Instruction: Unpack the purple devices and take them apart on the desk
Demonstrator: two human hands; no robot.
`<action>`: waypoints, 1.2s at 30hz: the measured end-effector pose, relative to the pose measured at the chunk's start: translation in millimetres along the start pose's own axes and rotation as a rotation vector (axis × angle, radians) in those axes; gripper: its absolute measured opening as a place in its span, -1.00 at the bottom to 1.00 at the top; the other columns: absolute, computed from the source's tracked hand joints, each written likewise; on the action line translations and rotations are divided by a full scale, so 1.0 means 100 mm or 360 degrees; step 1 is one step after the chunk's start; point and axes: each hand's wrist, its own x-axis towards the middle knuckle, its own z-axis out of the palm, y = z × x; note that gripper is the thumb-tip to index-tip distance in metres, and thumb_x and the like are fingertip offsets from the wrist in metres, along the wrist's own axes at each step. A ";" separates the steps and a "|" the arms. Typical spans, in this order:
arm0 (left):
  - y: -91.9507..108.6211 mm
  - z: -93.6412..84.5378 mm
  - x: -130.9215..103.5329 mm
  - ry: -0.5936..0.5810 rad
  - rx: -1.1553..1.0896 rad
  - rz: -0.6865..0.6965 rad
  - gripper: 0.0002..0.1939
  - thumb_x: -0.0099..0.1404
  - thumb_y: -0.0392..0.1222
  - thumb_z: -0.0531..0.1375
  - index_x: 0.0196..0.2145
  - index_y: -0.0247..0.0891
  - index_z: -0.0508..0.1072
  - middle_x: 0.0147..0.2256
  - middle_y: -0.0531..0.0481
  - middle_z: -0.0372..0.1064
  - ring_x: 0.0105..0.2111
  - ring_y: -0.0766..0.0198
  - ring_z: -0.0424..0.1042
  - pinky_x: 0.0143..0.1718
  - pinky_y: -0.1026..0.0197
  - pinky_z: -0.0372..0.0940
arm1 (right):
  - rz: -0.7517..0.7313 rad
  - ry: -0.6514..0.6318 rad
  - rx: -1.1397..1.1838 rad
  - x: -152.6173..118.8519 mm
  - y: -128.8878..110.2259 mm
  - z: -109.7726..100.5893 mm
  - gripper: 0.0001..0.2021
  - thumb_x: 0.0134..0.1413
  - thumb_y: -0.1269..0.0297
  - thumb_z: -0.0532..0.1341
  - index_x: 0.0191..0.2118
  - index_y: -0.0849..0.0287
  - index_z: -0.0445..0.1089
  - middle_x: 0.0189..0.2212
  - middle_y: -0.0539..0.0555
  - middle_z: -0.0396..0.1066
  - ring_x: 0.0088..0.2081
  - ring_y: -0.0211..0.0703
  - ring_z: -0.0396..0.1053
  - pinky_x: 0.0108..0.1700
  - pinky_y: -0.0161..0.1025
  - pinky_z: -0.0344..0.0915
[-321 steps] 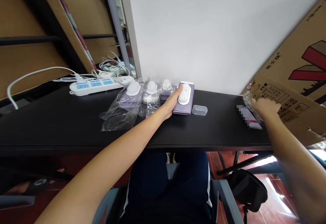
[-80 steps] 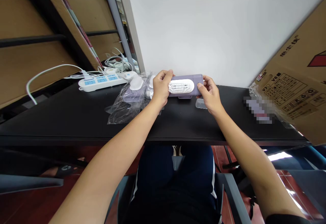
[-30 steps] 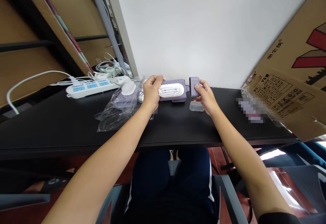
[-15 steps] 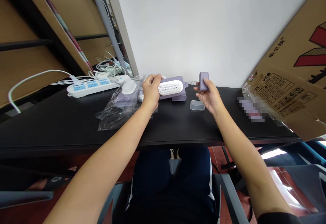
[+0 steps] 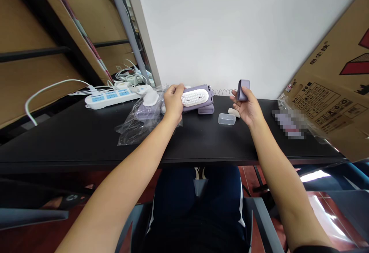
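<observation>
On the bench (image 5: 190, 145), a clear bag (image 5: 129, 132) holds what looks like a purple unit (image 5: 145, 113). Above, the left hand (image 5: 173, 101) wraps the brush's (image 5: 196, 97) end; near a clear case (image 5: 226, 119), the right hand (image 5: 250, 109) pinches the hollow cap (image 5: 243, 84).

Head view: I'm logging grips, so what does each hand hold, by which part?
Left hand: purple device, by its left end. Right hand: purple cap, by its right side.
</observation>
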 end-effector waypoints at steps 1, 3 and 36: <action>0.00 0.00 0.00 0.0001 -0.0006 -0.0006 -0.72 0.29 -0.10 0.33 -0.51 -0.21 0.38 -0.51 0.11 0.29 -0.47 0.33 0.34 -0.40 0.30 0.25 | -0.0017 0.0018 -0.0008 0.02 -0.01 -0.02 -0.58 0.00 -0.02 0.47 -0.11 0.04 0.42 -0.17 0.02 0.64 -0.21 -0.17 0.61 -0.42 -0.37 0.39; 0.00 0.00 0.00 -0.0004 -0.0021 -0.0019 -0.70 0.29 -0.07 0.33 -0.50 -0.20 0.36 -0.50 0.11 0.29 -0.47 0.33 0.34 -0.40 0.29 0.26 | -0.0044 0.0050 -0.0009 0.05 -0.03 -0.07 -0.57 -0.03 -0.01 0.49 -0.12 0.05 0.41 -0.19 0.00 0.64 -0.26 -0.21 0.58 -0.45 -0.38 0.36; -0.01 -0.11 -0.14 -0.0661 0.1355 0.0441 -0.75 0.37 -0.09 0.24 -0.47 -0.15 0.51 -0.43 -0.07 0.47 -0.42 0.12 0.33 -0.33 0.16 0.18 | 0.0017 0.0092 -0.0118 0.08 -0.08 -0.17 -0.66 0.09 -0.04 0.41 -0.16 0.05 0.44 -0.24 0.04 0.63 -0.33 -0.16 0.57 -0.49 -0.31 0.38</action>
